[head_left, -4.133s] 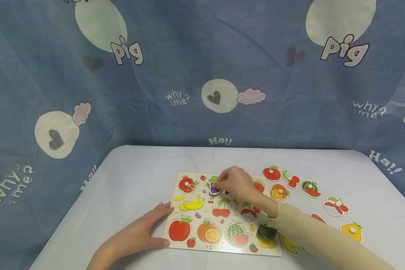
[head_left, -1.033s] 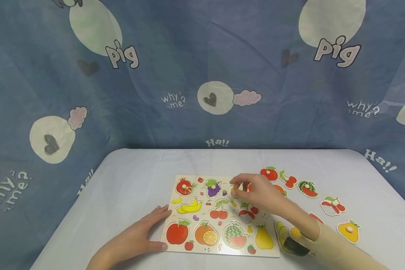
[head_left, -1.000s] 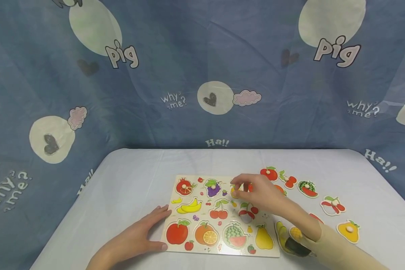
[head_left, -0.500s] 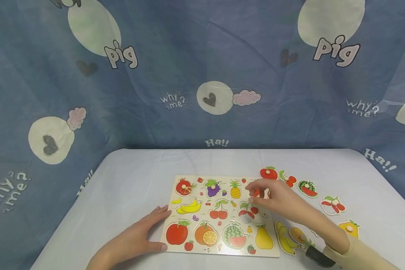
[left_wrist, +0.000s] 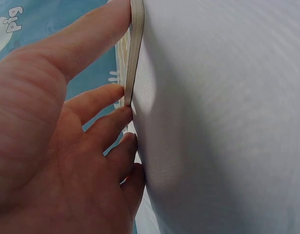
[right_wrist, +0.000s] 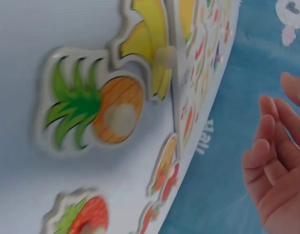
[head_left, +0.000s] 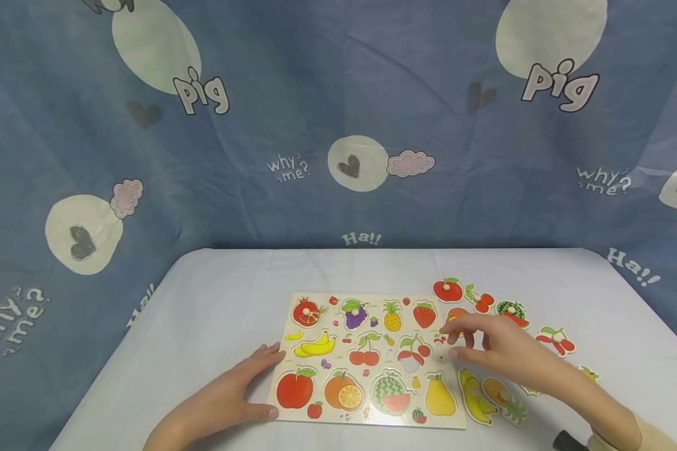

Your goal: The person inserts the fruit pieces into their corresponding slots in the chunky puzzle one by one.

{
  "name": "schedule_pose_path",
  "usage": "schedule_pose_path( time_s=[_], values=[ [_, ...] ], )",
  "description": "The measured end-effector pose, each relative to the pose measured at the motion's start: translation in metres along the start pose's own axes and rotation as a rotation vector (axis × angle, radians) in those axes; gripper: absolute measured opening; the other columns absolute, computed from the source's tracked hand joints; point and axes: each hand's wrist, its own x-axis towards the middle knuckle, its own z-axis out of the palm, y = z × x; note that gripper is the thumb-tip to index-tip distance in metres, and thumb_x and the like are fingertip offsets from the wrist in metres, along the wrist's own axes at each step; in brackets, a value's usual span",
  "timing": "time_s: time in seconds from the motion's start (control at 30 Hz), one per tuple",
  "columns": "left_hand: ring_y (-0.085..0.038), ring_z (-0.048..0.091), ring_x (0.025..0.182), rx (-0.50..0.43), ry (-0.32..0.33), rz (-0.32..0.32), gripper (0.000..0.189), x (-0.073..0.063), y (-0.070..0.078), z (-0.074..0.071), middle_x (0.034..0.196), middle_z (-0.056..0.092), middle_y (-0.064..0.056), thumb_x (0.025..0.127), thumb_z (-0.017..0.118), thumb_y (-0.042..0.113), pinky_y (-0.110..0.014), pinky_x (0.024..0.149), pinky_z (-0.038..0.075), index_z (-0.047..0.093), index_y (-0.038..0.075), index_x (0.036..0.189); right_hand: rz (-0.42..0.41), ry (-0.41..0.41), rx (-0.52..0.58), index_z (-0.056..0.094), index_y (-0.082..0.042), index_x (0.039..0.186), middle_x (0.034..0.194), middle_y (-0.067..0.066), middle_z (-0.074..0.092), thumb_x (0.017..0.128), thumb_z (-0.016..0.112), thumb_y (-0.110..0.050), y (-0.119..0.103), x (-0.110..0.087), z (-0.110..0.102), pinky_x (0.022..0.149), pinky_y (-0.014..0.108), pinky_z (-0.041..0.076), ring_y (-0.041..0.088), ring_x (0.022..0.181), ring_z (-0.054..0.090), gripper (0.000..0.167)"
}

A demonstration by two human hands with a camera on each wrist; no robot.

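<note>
A fruit knob puzzle board (head_left: 389, 360) lies on the white table. My left hand (head_left: 225, 389) rests at its left edge, fingers spread; in the left wrist view its thumb and fingertips touch the board's edge (left_wrist: 136, 58). My right hand (head_left: 502, 346) hovers by the board's right side with loosely bent fingers and nothing between them; the right wrist view shows this hand (right_wrist: 281, 170) empty too. Pomegranate (head_left: 304, 311) and grape (head_left: 355, 316) pieces with knobs sit in the top row. A loose pineapple piece (head_left: 504, 401) and banana piece (head_left: 474, 398) lie below the right hand.
More knobbed pieces lie right of the board: apple (head_left: 447, 290), cherries (head_left: 481, 302), watermelon (head_left: 512, 312) and a red-and-white fruit (head_left: 555, 340). A strawberry piece (right_wrist: 94, 214) shows in the right wrist view. A blue printed curtain (head_left: 338, 94) hangs behind the table.
The right hand let go of the grape piece, now in the board, then passed over the pineapple and strawberry pictures and moved right, off to the board's right side. The left hand stayed put.
</note>
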Motion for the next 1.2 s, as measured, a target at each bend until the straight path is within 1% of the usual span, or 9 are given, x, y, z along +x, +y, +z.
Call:
schedule_pose_path(
  time_s=[0.23, 0.37, 0.53, 0.7, 0.8, 1.0, 1.1, 1.2],
  values=[
    [-0.032, 0.025, 0.145, -0.005, -0.001, -0.001, 0.093, 0.0, 0.0, -0.002, 0.156, 0.037, -0.001, 0.066, 0.087, 0.046, -0.063, 0.108, 0.03, 0.047, 0.025, 0.147, -0.008, -0.042, 0.002, 0.069, -0.027, 0.112, 0.094, -0.017, 0.064, 0.09, 0.074, -0.03, 0.011, -0.016, -0.006, 0.062, 0.023, 0.047, 0.006, 0.082, 0.053, 0.023],
    [-0.032, 0.025, 0.145, -0.004, -0.002, 0.002, 0.093, 0.0, -0.001, -0.001, 0.156, 0.036, -0.001, 0.066, 0.087, 0.047, -0.063, 0.108, 0.029, 0.046, 0.025, 0.147, 0.017, -0.053, 0.002, 0.07, -0.027, 0.111, 0.093, -0.016, 0.064, 0.089, 0.075, -0.028, 0.018, -0.024, -0.006, 0.061, 0.022, 0.047, 0.005, 0.08, 0.053, 0.023],
    [-0.032, 0.024, 0.145, -0.006, -0.002, 0.006, 0.093, 0.001, -0.003, -0.001, 0.156, 0.036, 0.0, 0.066, 0.086, 0.048, -0.064, 0.108, 0.029, 0.046, 0.026, 0.147, 0.037, -0.085, 0.053, 0.071, -0.026, 0.111, 0.093, -0.014, 0.065, 0.089, 0.075, -0.029, 0.027, -0.033, -0.004, 0.059, 0.022, 0.048, 0.006, 0.08, 0.054, 0.023],
    [-0.032, 0.025, 0.145, -0.007, -0.006, 0.006, 0.093, 0.002, -0.004, -0.001, 0.156, 0.036, 0.0, 0.067, 0.086, 0.047, -0.064, 0.107, 0.03, 0.046, 0.026, 0.148, 0.002, -0.085, 0.067, 0.071, -0.024, 0.109, 0.092, -0.014, 0.065, 0.087, 0.076, -0.029, 0.037, -0.044, -0.002, 0.06, 0.022, 0.047, 0.006, 0.079, 0.054, 0.024],
    [-0.032, 0.026, 0.145, -0.005, -0.005, 0.002, 0.093, 0.002, -0.005, -0.001, 0.156, 0.036, -0.001, 0.066, 0.087, 0.046, -0.064, 0.107, 0.031, 0.046, 0.027, 0.147, -0.013, -0.098, 0.08, 0.071, -0.024, 0.108, 0.095, -0.014, 0.066, 0.087, 0.076, -0.029, 0.045, -0.05, -0.001, 0.061, 0.022, 0.047, 0.006, 0.079, 0.054, 0.022],
    [-0.032, 0.027, 0.144, -0.005, -0.01, -0.006, 0.093, 0.002, -0.004, 0.0, 0.156, 0.036, -0.002, 0.067, 0.087, 0.046, -0.063, 0.107, 0.032, 0.046, 0.026, 0.147, 0.022, -0.156, 0.127, 0.071, -0.026, 0.106, 0.097, -0.013, 0.067, 0.089, 0.074, -0.028, 0.057, -0.059, 0.002, 0.061, 0.022, 0.048, 0.006, 0.078, 0.054, 0.017],
    [-0.032, 0.028, 0.144, -0.008, -0.016, -0.011, 0.093, 0.001, -0.004, 0.0, 0.156, 0.035, -0.002, 0.067, 0.086, 0.047, -0.063, 0.106, 0.032, 0.045, 0.026, 0.148, -0.002, -0.161, 0.133, 0.072, -0.027, 0.105, 0.099, -0.013, 0.067, 0.089, 0.074, -0.027, 0.062, -0.063, 0.005, 0.064, 0.021, 0.049, 0.005, 0.08, 0.055, 0.016],
    [-0.033, 0.028, 0.143, -0.014, -0.019, -0.014, 0.093, 0.0, -0.003, 0.0, 0.157, 0.035, -0.003, 0.068, 0.086, 0.047, -0.064, 0.106, 0.032, 0.045, 0.025, 0.148, -0.06, -0.155, 0.133, 0.072, -0.028, 0.104, 0.101, -0.012, 0.067, 0.09, 0.073, -0.023, 0.067, -0.064, 0.007, 0.069, 0.02, 0.051, 0.006, 0.084, 0.057, 0.015]
  ],
)
